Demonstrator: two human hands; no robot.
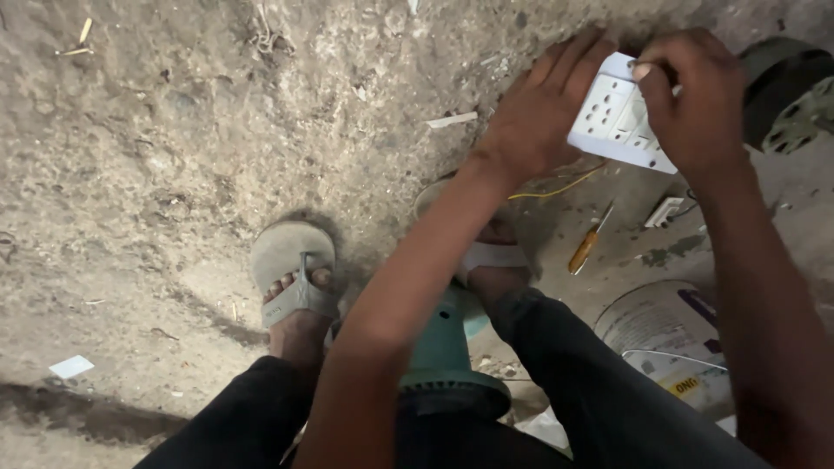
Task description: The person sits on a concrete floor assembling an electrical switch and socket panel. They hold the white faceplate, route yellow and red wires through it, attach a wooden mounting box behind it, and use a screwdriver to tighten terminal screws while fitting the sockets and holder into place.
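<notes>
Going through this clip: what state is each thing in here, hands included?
left hand: gripping the socket plate's left edge
right hand: pinching the plate's top
white socket plate: held up off the ground
screwdriver: lying flat on the ground, untouched
yellow wire: loose, trailing under the plate
bucket: upright

Rough dirty concrete floor (174,130), scattered with bits of debris. Orange-handled screwdriver (587,244) lies on the floor, tip pointing up-right. Thin yellow wire (556,188) runs along the floor just above it. Small white switch part (665,212) near the screwdriver's tip, to its right. White bucket (669,334) at lower right, wire handle down across it, partly hidden. Dark round object (786,91) at the top right edge, can't tell what it is. Teal round stool (447,360) between the legs. Grey sandal (291,269) on one foot, second sandal (495,254) partly covered. White paper scrap (71,366) lower left. Pale splinter (452,120) mid floor.
</notes>
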